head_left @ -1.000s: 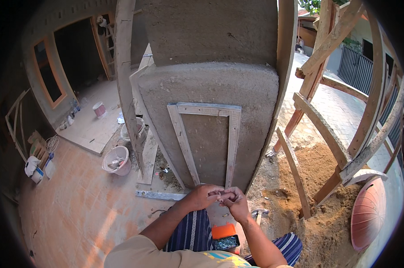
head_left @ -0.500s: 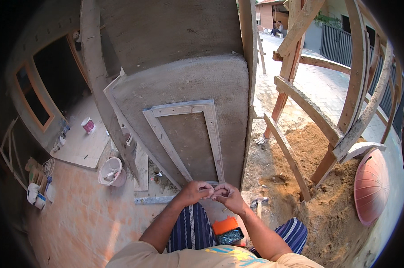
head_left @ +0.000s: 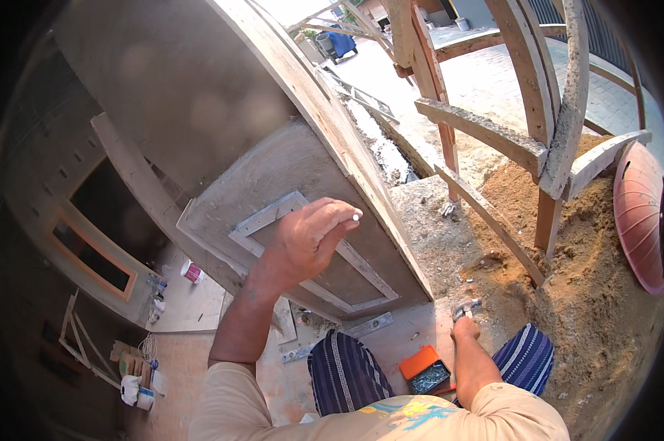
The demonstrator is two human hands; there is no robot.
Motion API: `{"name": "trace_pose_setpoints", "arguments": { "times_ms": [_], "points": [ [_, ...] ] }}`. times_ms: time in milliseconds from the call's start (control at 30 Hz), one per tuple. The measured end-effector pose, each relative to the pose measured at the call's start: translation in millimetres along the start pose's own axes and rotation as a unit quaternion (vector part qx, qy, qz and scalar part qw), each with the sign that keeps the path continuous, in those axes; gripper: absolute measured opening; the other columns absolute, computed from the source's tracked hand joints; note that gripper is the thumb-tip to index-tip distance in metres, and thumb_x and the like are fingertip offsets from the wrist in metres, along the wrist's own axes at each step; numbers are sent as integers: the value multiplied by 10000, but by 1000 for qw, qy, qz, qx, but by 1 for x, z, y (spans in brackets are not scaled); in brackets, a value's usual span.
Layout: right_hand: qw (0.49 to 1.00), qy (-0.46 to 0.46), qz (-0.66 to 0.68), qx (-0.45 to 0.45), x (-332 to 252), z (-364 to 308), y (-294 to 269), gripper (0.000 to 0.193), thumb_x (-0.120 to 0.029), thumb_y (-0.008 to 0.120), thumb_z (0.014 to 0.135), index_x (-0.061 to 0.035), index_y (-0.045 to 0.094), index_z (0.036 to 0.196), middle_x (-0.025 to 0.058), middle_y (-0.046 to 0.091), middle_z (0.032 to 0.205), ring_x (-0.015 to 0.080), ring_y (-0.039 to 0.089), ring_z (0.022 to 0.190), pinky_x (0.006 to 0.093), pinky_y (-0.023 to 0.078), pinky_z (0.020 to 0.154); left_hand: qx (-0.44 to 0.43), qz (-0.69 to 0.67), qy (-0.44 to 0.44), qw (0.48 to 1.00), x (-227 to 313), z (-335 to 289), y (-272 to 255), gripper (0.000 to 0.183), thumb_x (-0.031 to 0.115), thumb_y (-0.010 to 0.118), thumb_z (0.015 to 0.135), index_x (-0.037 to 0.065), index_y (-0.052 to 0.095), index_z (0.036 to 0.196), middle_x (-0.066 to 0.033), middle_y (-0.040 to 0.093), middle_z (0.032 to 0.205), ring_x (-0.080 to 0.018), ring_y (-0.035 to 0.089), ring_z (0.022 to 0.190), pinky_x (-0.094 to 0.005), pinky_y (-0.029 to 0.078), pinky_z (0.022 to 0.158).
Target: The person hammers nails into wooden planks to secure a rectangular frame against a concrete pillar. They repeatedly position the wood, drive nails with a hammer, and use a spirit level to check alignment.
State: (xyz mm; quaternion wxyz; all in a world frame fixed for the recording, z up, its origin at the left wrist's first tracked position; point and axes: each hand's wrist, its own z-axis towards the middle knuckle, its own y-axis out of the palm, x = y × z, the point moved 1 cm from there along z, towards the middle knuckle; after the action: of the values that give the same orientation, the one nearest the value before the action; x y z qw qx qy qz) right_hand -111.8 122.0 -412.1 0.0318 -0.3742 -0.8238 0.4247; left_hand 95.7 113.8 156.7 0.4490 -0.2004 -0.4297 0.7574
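My left hand (head_left: 310, 231) is raised in front of the grey plastered wall panel (head_left: 273, 165), thumb and fingers pinched together. From the fingertips pokes a small white round-ended piece (head_left: 357, 217), too small to name further. Low on the right, my right hand (head_left: 465, 328) is closed around the hammer (head_left: 467, 306), its metal head showing beyond the fist. Behind my left hand, a pale wooden frame (head_left: 365, 275) sits against the panel, partly covered by the hand and arm. Between my knees lies an orange-lidded box (head_left: 429, 378) of small metal fasteners.
A long wooden board (head_left: 361, 184) edges the panel's right side. Rough timber posts and rails (head_left: 486, 132) stand over a sand heap (head_left: 582, 250) at right, beside a pink dish-shaped basin (head_left: 640, 220). A spirit level (head_left: 372, 323) lies at the panel's foot.
My hands, formerly together before the panel, have parted. The left rose with the small white piece; the right went down to the hammer and took hold. The view swung right.
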Motion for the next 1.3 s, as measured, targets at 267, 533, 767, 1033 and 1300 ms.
{"name": "trace_pose_setpoints", "arguments": {
  "times_ms": [267, 533, 767, 1033, 1300],
  "points": [
    [989, 67, 115, 66, 1, 7, -9, 438, -219, 666, 971, 4, 545, 1329, 202, 614, 1322, 368, 701, 1158, 467, 630, 860, -303, 249, -175, 903, -2, 198, -43, 202, 201, 668, 935, 35, 740, 1024, -137, 747, 962, -266, 691, 881, -414, 540, 844],
    [994, 70, 89, -10, -3, -20, -36, 514, -196, 729, 900, 8, 574, 1346, 218, 650, 1352, 379, 687, 1182, 510, 573, 975, -395, 338, -210, 828, -42, 201, -54, 103, 102, 703, 854, 55, 774, 912, -110, 761, 909, -242, 715, 839, -382, 563, 771],
    [898, 15, 439, 28, -36, 78, -48, 283, -64, 657, 827, 61, 649, 1080, 193, 721, 872, 282, 727, 719, 410, 594, 620, -358, 376, -150, 842, -8, 246, -40, 101, 103, 729, 810, 101, 792, 888, -92, 769, 885, -227, 730, 806, -376, 564, 708],
    [668, -334, 652, -129, -119, -118, -220, 236, -165, 604, 1020, -36, 539, 1206, 42, 567, 755, 124, 565, 481, 317, 496, 375, -363, 376, -189, 831, -42, 201, -48, 130, 104, 740, 758, 69, 795, 871, -104, 748, 815, -216, 705, 709, -375, 557, 638],
    [576, -511, 634, -68, -141, -264, -354, 481, -183, 574, 1058, -47, 438, 1499, 28, 563, 773, 80, 579, 525, 258, 508, 406, -367, 430, -135, 814, -43, 212, -43, 158, 130, 733, 734, 66, 798, 863, -126, 719, 751, -219, 677, 657, -381, 541, 622]
  ]
}}
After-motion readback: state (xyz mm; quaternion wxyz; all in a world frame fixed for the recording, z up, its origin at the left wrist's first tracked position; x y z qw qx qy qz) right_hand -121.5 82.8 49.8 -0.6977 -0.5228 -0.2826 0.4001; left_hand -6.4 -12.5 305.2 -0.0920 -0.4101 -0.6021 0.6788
